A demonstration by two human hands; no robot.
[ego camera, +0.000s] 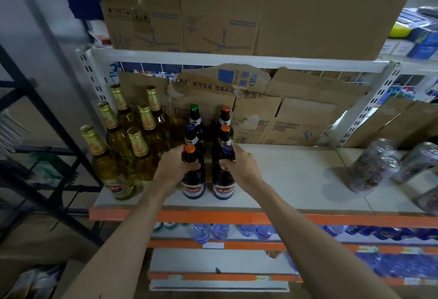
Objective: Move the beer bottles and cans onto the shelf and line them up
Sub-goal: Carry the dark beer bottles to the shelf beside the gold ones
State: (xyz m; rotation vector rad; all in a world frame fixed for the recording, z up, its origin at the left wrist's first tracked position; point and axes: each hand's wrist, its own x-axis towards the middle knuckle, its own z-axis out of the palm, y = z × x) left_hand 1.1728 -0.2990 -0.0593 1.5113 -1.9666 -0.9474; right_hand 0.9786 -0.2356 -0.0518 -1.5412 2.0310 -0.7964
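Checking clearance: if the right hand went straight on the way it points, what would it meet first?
Probably the orange-capped bottle just behind the purple-capped bottle that the right hand grips; the gap is unclear.

Two bare arms, cut off by the bottom edge. Left forearm [128, 246] and right forearm [315, 239] uncovered along the whole visible length, slim and smooth. Look broad near the frame edge under the wide lens, then taper to narrow wrists. Left hand [176, 168] and right hand [244, 168] likewise uncovered, knuckles lightly ridged. One small dark speck low on the left forearm, too small to identify.
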